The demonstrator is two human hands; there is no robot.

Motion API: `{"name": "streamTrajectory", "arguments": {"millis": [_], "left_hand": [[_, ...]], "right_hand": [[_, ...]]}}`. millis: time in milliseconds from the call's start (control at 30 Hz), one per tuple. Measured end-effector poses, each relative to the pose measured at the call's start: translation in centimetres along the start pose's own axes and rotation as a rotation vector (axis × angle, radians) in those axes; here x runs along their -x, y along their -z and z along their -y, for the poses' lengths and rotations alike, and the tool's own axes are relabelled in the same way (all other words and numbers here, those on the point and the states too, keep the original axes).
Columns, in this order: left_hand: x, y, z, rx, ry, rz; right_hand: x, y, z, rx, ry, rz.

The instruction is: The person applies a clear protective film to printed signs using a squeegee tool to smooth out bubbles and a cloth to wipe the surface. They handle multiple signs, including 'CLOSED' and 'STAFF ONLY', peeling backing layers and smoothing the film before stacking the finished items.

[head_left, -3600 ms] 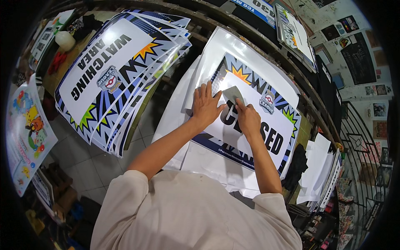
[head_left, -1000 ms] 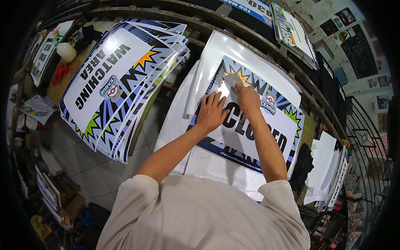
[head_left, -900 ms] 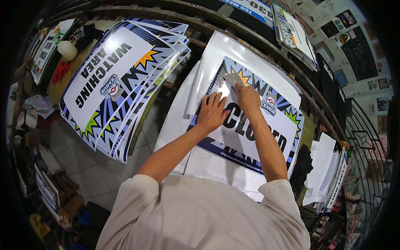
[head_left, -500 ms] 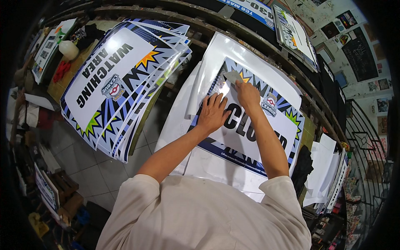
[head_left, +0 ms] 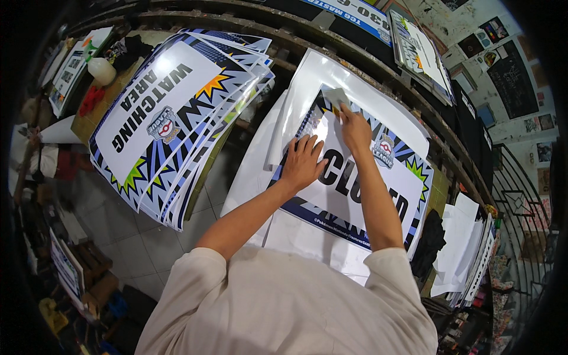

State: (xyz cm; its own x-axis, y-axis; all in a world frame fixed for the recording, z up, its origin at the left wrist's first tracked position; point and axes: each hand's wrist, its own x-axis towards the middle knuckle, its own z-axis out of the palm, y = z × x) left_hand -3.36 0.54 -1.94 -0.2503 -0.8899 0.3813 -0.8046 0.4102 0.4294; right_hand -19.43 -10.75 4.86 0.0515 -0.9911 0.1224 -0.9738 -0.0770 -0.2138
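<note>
A printed sign (head_left: 337, 201) with a blue and white pattern, star bursts and large black lettering lies in front of me on a larger white sheet (head_left: 307, 242). My left hand (head_left: 302, 163) rests flat on its left part, fingers spread. Between the fingers of my right hand (head_left: 356, 130) is a flat grey squeegee (head_left: 337, 97), its blade against the sign's far left corner. Glossy film (head_left: 319, 68) extends past the sign's far edge, and its left side stands slightly raised.
To the left is a fanned stack of similar printed signs (head_left: 160, 112). A spray bottle (head_left: 102, 70) and red cloth (head_left: 90, 100) sit beyond it. A black cloth (head_left: 429, 242) and white papers (head_left: 458, 242) lie at right. Dark rails (head_left: 278, 32) run behind the work surface.
My right hand has slid the squeegee a short way toward the sign's far edge and slightly right. My left hand has stayed in place.
</note>
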Motion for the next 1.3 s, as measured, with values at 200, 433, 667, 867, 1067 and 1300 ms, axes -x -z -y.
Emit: {"name": "streamTrajectory", "arguments": {"millis": [200, 433, 667, 867, 1067, 1300], "left_hand": [[-0.4, 0.0, 0.4, 0.007, 0.013, 0.004], [-5.0, -1.5, 2.9, -0.229, 0.073, -0.047], [-7.9, -1.5, 4.9, -0.274, -0.017, -0.037], [-8.6, -1.9, 5.3, -0.271, 0.023, 0.069], [-9.7, -1.8, 5.4, -0.291, 0.009, 0.063], [-13.0, -1.9, 6.7, -0.421, 0.101, 0.133]], "right_hand": [[9.2, -0.8, -3.9, -0.146, -0.215, -0.148], [16.4, -2.3, -4.4, -0.11, -0.202, -0.289], [16.8, -3.4, -3.9, -0.015, -0.113, -0.396], [16.8, -3.2, -4.1, -0.02, -0.076, -0.427], [16.9, -3.1, -4.0, -0.017, -0.081, -0.43], [16.8, -3.2, -3.8, -0.065, -0.115, -0.406]]}}
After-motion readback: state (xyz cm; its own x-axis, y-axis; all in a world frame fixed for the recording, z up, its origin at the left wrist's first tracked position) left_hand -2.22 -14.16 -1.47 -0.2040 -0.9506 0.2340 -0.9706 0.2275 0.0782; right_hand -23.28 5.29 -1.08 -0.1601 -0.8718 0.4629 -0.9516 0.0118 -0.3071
